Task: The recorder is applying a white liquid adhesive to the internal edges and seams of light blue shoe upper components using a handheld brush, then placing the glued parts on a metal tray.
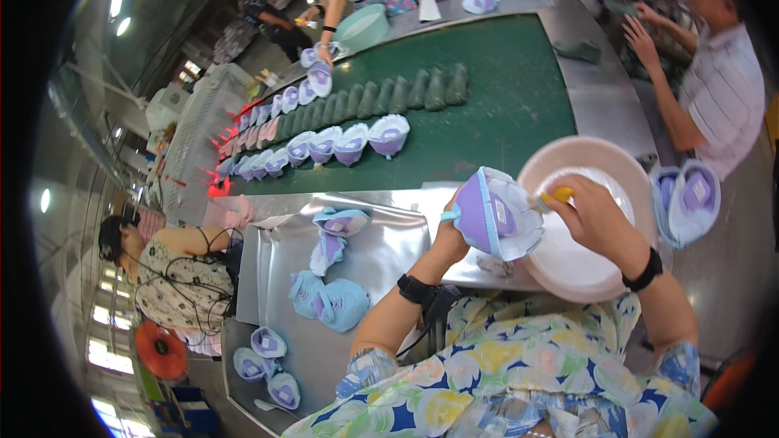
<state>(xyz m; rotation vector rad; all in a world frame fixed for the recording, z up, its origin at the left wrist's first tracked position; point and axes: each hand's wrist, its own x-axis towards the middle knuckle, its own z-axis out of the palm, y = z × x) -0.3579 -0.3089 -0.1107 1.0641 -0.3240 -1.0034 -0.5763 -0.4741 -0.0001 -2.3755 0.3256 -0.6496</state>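
Observation:
My left hand [449, 237] grips a purple and light blue shoe upper [477, 212] from its left side, with the pale inner edge turned toward the right. In my right hand [591, 215] is a brush with a yellow handle [560, 194], its bristles at the upper's pale edge. Whether the bristles touch the edge I cannot tell. Below my right hand stands a pale pink basin [568, 144] with white liquid in it. The upper is held by the basin's left rim, above the metal table edge.
A green conveyor belt [511, 130] carries dark green shoe lasts [406, 93] and rows of uppers [349, 144]. Left of me, a metal tray [393, 243] holds loose uppers [341, 304]. More uppers [694, 199] sit right of the basin. Co-workers stand across, left and right.

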